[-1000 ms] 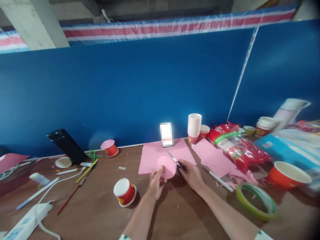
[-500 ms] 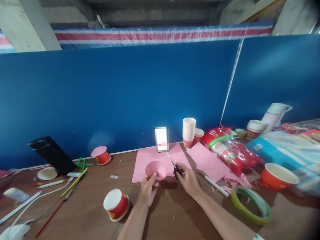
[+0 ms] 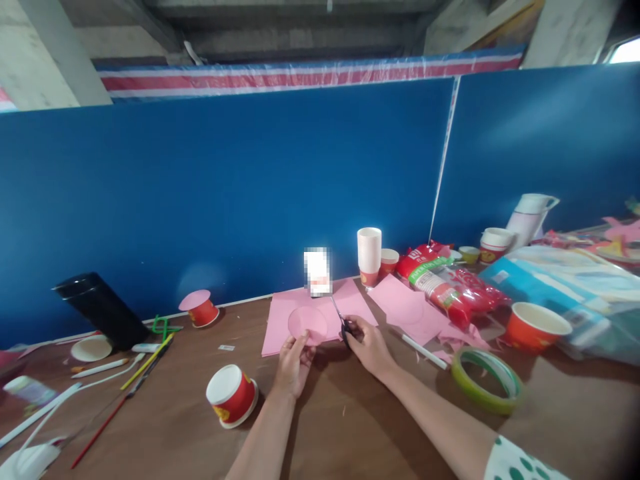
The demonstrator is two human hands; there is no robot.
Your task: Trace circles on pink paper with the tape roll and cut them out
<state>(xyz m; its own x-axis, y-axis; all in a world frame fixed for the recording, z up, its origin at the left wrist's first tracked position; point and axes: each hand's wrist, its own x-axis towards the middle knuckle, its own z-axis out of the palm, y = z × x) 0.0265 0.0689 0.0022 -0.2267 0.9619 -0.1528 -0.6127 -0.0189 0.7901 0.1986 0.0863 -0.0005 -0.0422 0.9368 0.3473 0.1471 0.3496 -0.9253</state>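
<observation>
Between the thumb and fingers of my left hand [image 3: 295, 363] is a pink paper circle [image 3: 306, 321], held by its near edge over a stack of pink paper [image 3: 277, 313]. My right hand [image 3: 366, 345] grips black-handled scissors [image 3: 344, 327], their blades pointing up and away beside the circle. An upturned red paper cup [image 3: 234, 397] stands on the table to the left of my left hand. Farther back on the left, another red cup [image 3: 203, 313] has a pink disc [image 3: 195, 299] on top. Past the scissors' tips, a phone-like object [image 3: 318, 272] is blurred out.
Stacked paper cups [image 3: 369, 253] and a red plastic package [image 3: 440, 280] stand at the back right. Pink sheets and scraps [image 3: 405, 307], a white stick [image 3: 424, 352], a tape roll [image 3: 463, 387] and an orange-red cup [image 3: 535, 328] lie right. At left are a black case [image 3: 103, 310] and brushes [image 3: 133, 393].
The paper circle has tipped flatter and come lower over the pink stack. My view has turned slightly right. Both hands keep their holds.
</observation>
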